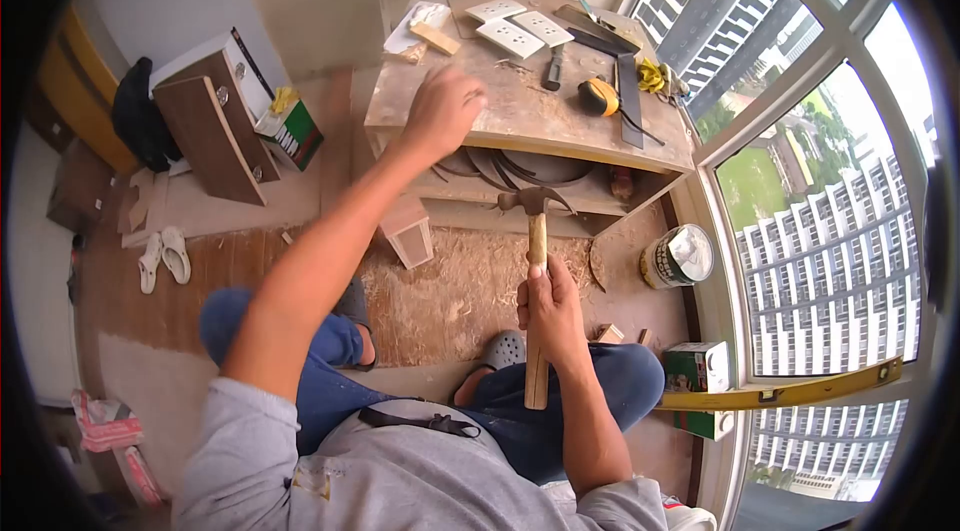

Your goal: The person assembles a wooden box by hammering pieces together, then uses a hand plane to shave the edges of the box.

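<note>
A claw hammer (537,231) is upright in my right hand (552,311), whose fingers wrap round its wooden handle above my knee. My left hand (446,113) is over the front left part of a wooden cabinet top (400,111). Its fingers are curled in and slightly blurred, and whatever they may hold is hidden. Just beyond it lies a small wood block (436,38). White socket plates (515,39) lie farther back, near a dark-handled tool (553,69). To the right rest a yellow and black tape measure (598,97) and a dark metal square (629,101).
Dark curved strips (500,169) lie inside the cabinet's open front. A wooden drawer-like box (406,231) stands below. A paint bucket (678,257) and a yellow spirit level (780,395) are by the window. Wood shavings (440,296) cover the floor. Brown panels (210,141) lean left.
</note>
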A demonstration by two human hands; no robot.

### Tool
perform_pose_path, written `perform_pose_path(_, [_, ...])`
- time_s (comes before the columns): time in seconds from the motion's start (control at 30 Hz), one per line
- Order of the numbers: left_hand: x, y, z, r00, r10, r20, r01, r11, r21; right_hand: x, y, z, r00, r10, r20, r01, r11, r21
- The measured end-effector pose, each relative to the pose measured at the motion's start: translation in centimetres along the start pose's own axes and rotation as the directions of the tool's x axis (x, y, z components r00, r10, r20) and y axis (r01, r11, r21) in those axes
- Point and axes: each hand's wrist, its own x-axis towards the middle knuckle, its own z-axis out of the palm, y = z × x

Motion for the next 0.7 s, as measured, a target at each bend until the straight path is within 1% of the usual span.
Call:
perform_pose_path(0.07, [4.9,-1.7,3.3,0.986,0.128,0.11,-0.139,0.986,0.096,0.0,-0.6,-0.7,0.999,-0.03,0.015,0.03,1.0,0.006])
perform_pose_path(0.1, [6.5,-1.5,4.6,0.984,0.133,0.116,-0.145,0.985,0.098,0.0,-0.9,-0.9,0.999,-0.031,0.013,0.031,0.999,0.015])
perform_pose_path(0.17, [8.5,-1.1,6.9,0.941,0.155,0.301,-0.215,0.96,0.178,-0.4,-1.7,-1.2,0.998,-0.038,-0.052,0.04,0.998,0.049])
perform_pose_path(0.2, [9.0,-0.8,7.9,0.938,0.156,0.309,-0.219,0.96,0.178,-0.4,-1.8,-1.5,0.998,-0.033,-0.055,0.036,0.998,0.057])
perform_pose_path(0.27, [9.5,-0.7,9.5,0.938,0.07,0.34,-0.18,0.936,0.303,-0.4,-1.9,-2.3,0.995,-0.031,-0.097,0.039,0.996,0.084])
perform_pose_path(0.3, [9.7,-0.5,9.6,0.937,0.066,0.344,-0.178,0.935,0.306,-0.6,-1.9,-2.6,0.995,-0.026,-0.094,0.034,0.996,0.088])
perform_pose_path(0.33, [10.1,-0.4,9.4,0.977,0.046,0.207,-0.105,0.953,0.285,-0.7,-1.9,-2.9,0.993,-0.021,-0.119,0.034,0.994,0.106])
perform_pose_path(0.37, [10.6,-0.4,9.0,0.998,0.023,0.062,-0.039,0.966,0.254,-0.7,-1.8,-3.1,0.989,-0.019,-0.144,0.038,0.992,0.124])
perform_pose_path(0.4, [11.0,-0.9,8.6,0.997,0.027,0.066,-0.043,0.964,0.261,-0.7,-1.6,-3.4,0.99,-0.034,-0.137,0.05,0.992,0.113])
perform_pose_path(0.47, [11.7,-2.4,7.3,0.952,0.061,0.3,-0.157,0.939,0.306,-0.9,-1.8,-3.8,0.99,-0.031,-0.138,0.047,0.992,0.119])
perform_pose_path(0.5, [11.8,-3.3,7.3,0.951,0.062,0.301,-0.16,0.937,0.311,-0.9,-1.8,-3.9,0.99,-0.028,-0.136,0.045,0.992,0.12])
perform_pose_path(0.53, [11.8,-4.1,7.5,0.911,0.275,0.308,-0.372,0.869,0.326,-0.7,-1.5,-4.0,0.99,-0.037,-0.133,0.05,0.994,0.097])
perform_pose_path(0.57, [11.9,-4.8,7.9,0.823,0.471,0.317,-0.562,0.756,0.336,-0.7,-1.5,-4.1,0.99,-0.04,-0.133,0.053,0.994,0.098])
perform_pose_path(0.6, [12.0,-4.2,8.0,0.827,0.446,0.342,-0.556,0.737,0.384,-0.7,-1.5,-4.1,0.99,-0.04,-0.135,0.055,0.992,0.109])
perform_pose_path(0.63, [12.3,-3.5,8.1,0.826,0.447,0.343,-0.557,0.736,0.384,-0.7,-1.5,-4.0,0.99,-0.039,-0.137,0.056,0.991,0.122])
perform_pose_path(0.7, [12.7,-1.5,8.5,0.805,0.218,0.552,-0.54,0.656,0.528,-0.7,-1.9,-3.9,0.991,-0.036,-0.132,0.053,0.99,0.131])
